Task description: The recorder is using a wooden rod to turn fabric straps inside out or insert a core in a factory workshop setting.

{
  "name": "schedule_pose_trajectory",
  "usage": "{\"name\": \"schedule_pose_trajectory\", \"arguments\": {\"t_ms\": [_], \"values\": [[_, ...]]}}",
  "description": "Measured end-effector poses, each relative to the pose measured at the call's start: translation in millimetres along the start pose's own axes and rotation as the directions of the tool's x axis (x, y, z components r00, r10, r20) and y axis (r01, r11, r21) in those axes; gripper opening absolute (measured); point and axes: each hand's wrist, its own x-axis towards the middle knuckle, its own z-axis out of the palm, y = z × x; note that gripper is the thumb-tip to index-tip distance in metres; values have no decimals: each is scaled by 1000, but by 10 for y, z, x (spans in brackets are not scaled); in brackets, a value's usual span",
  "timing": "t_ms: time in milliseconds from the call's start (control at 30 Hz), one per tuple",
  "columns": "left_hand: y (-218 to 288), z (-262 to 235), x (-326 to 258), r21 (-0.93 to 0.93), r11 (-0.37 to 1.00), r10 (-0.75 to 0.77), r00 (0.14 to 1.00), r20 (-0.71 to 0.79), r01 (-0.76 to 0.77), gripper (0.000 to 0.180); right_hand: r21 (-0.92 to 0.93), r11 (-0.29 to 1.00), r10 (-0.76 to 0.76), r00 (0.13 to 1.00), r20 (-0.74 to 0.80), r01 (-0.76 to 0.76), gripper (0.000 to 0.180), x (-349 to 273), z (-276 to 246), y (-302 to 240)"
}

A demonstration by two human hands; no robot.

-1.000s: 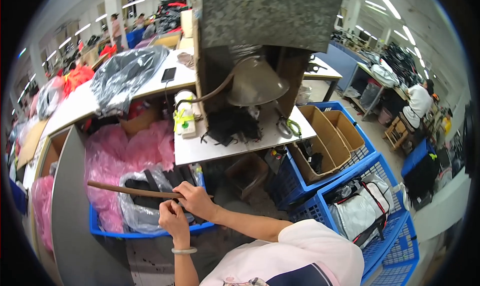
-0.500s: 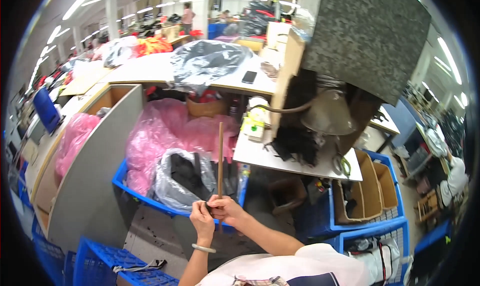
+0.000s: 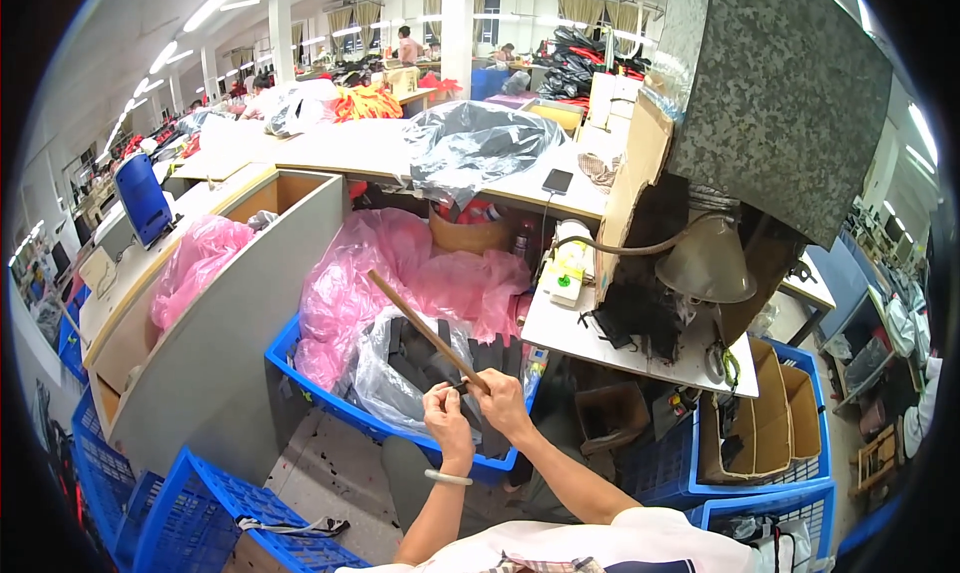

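My right hand is closed around the lower part of a thin wooden stick, which slants up and to the left. Close beside it, my left hand, with a pale bracelet on the wrist, is closed in a pinch on a small dark strip near the stick's lower end. Whether that strip is fixed to the stick cannot be made out. Below and beyond both hands stands a blue crate with a clear plastic bag and black strap-like pieces in it.
Pink plastic film is heaped behind the crate. A grey partition rises at left, near blue crates. At right a white table carries a lamp and green-handled scissors; cardboard-lined blue crates stand below.
The stick has gone from upright to leaning left. Both hands have shifted slightly right in the picture, and the whole view has shifted right and down.
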Motion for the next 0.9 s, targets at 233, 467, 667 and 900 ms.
{"name": "schedule_pose_trajectory", "arguments": {"t_ms": [233,467,667,900], "values": [[83,170,83,-493,799,-244,936,255,343,6,-53,999,-21,985,-169,12,41,18,38,-61],[223,-22,319,-544,444,-438,703,561,712,10,874,324,457,869,191,-362,31,192,-103,-285],[478,-79,107,-559,659,-197,832,518,504,7,757,459,293,883,366,-466,15,293,-245,-413],[673,-220,238,-629,591,-205,848,488,505,13,669,594,283,894,347,-447,21,277,-180,-743]]}}
